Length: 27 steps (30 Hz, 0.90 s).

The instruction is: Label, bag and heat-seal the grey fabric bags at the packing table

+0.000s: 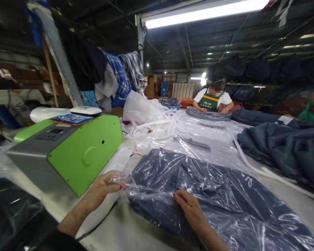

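View from my head, looking down at the work table (pixel 136 230). My left hand (pixel 101 191) is nearly closed, thumb and fingertips pinching the open edge of the clear plastic bag (pixel 225 209) at its left end, right beside the green sealing machine (pixel 75 153). My right hand (pixel 191 209) lies palm down and flat, fingers extended and together, pressing on top of the bag near its close edge; it grips nothing. Inside the bag sits 1 folded dark blue garment (pixel 188 177), which fills most of it and lies flat on the table directly in front of me, reaching away to my right. The machine stands to the left of the bag, a white device (pixel 86 111) resting on its top. Beyond the bag, loose plastic sheets and white tubing (pixel 162 127) cover the table's middle. A pile of dark blue garments (pixel 285 146) lies at the far right. Across the table, a co-worker in a green vest (pixel 210 99) rests both hands on another garment; a 2nd person (pixel 312 109) sits at the right edge.
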Tool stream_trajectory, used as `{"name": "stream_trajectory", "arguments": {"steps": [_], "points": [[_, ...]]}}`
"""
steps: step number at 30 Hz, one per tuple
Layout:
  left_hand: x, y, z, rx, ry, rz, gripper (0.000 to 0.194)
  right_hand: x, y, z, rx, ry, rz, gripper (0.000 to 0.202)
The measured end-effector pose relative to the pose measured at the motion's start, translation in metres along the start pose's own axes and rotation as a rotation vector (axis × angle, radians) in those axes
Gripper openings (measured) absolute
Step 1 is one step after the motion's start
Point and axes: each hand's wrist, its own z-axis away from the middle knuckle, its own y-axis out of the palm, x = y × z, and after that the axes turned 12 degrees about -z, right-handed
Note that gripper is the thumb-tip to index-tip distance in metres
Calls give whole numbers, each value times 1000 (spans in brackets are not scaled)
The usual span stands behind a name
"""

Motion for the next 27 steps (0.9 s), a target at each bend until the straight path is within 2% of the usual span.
{"name": "stream_trajectory", "arguments": {"steps": [3,5,7,9,11,13,16,20,24,27], "points": [[-2,-19,6,152,10,-205,56,0,0,1,-12,16,-18,38],[-6,-28,12,190,84,-382,68,0,-1,2,-17,21,-27,38],[-10,-32,17,132,222,-586,81,-1,-1,2,-23,21,-30,39],[-15,-29,20,26,410,-821,83,-1,-1,3,-27,24,-31,39],[-20,-20,20,-30,586,-1055,74,-1,-1,4,-28,28,-36,39],[-26,-8,15,-22,689,-1227,63,-1,0,4,-31,27,-45,39],[-36,7,5,5,717,-1340,57,-1,1,4,-38,15,-59,39],[-52,20,-7,101,642,-1385,54,-1,1,4,-48,-8,-76,39],[-69,34,-8,197,577,-1407,25,-3,2,6,-55,-27,-92,40],[-76,40,-5,319,578,-1246,14,-4,2,7,-54,-38,-99,40]]}}
